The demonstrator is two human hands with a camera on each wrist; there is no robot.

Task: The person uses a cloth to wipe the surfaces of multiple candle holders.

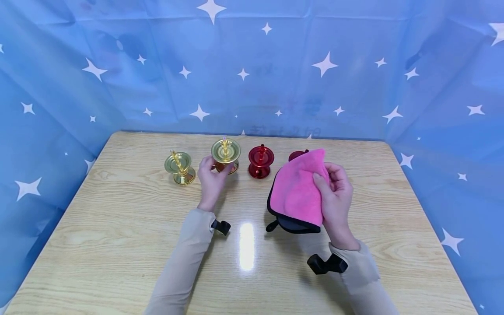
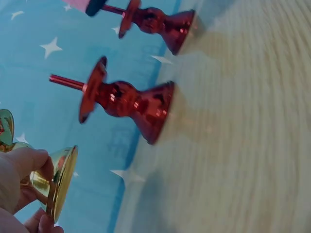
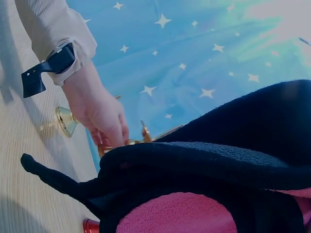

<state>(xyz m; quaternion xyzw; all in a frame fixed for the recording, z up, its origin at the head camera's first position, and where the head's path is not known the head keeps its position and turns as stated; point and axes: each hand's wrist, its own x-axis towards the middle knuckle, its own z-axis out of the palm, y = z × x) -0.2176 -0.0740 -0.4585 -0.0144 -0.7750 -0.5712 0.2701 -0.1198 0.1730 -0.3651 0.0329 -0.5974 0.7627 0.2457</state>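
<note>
My left hand (image 1: 211, 181) grips a gold candle holder (image 1: 225, 150) by its lower part, with fingers and thumb around it. In the left wrist view its flared base (image 2: 60, 182) stands out against the blue backdrop. A pink cloth (image 1: 297, 188) with black edging and a dark grey underside hangs folded from my right hand (image 1: 337, 199), pinched between thumb and fingers. Left of my left hand, a second gold candle holder (image 1: 183, 176) stands on the table. Between the hands is a red candle holder (image 1: 260, 162). Another red candle holder (image 1: 296, 155) is mostly hidden behind the cloth.
The wooden table (image 1: 118, 227) ends at the back and sides against a blue backdrop (image 1: 252, 96) with white stars. A black loop (image 1: 271, 225) dangles from the cloth's lower corner. Each wrist wears a black camera mount (image 1: 327, 264).
</note>
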